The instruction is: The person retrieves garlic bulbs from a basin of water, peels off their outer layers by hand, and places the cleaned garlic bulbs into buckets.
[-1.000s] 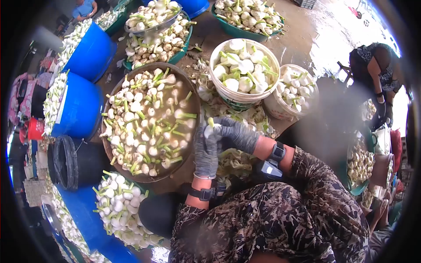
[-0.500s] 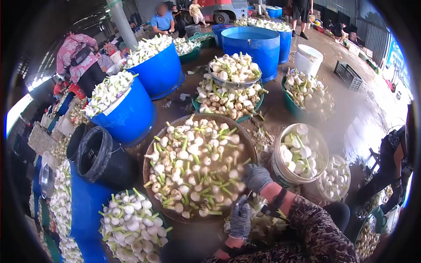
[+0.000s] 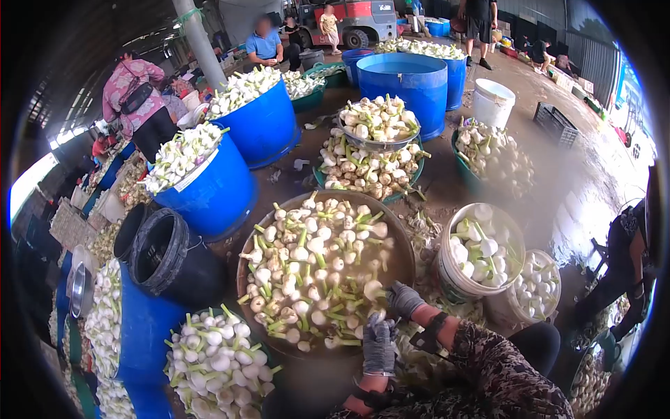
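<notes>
A wide round metal tub (image 3: 412,262) of murky water is in front of me, filled with garlic bulbs (image 3: 307,244) on short green stems. My right hand (image 3: 405,300), in a grey glove, is at the tub's near right rim, fingers curled at a pale garlic bulb (image 3: 373,290) with its stem toward the hand. Just below, my left hand (image 3: 379,346), gloved too, is at the near rim with its fingers closed. What lies inside those fingers is hidden. A heap of cleaned garlic (image 3: 220,363) is to the left of my left hand.
White buckets of peeled garlic (image 3: 481,244) stand at the right. Behind the tub, a steel bowl (image 3: 380,140) of garlic rests on a heaped green basin (image 3: 417,178). Blue barrels (image 3: 216,188) and black buckets (image 3: 164,251) flank the left. Several people and a forklift (image 3: 356,24) are farther back.
My right hand has drawn back from over the water toward the near rim, closer to my left hand. The left hand has shifted slightly up. The whole view has tilted a little.
</notes>
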`<move>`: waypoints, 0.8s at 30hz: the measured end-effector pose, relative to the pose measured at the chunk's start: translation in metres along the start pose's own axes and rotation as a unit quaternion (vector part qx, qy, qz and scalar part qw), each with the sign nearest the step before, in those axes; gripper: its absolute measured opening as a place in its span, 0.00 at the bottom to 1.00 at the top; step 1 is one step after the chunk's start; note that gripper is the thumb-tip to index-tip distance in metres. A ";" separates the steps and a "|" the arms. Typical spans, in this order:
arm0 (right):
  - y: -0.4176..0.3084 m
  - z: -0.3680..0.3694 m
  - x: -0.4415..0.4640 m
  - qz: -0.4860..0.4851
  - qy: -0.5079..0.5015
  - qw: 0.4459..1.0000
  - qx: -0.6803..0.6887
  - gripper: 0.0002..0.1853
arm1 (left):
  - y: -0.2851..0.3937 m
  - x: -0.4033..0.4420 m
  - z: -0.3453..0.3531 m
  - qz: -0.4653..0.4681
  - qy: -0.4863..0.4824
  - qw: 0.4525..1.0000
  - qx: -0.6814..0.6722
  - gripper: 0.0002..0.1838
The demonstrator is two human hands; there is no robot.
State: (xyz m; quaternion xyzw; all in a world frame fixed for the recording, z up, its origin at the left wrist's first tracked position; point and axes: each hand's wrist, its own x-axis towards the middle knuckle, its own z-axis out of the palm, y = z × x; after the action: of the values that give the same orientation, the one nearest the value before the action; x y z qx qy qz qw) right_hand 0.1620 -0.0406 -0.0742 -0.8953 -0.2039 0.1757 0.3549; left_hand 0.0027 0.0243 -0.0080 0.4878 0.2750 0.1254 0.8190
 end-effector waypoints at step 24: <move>-0.037 -0.116 -0.169 -0.094 0.253 0.954 -0.132 0.06 | 0.001 -0.026 0.046 0.100 -0.159 0.962 0.200 0.21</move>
State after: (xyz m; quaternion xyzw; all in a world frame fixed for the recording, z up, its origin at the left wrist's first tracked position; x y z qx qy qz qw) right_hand 0.0617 -0.1645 0.0601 -0.9260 -0.2122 -0.1193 0.2885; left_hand 0.0075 -0.0213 0.0184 0.6804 0.1103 0.0699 0.7211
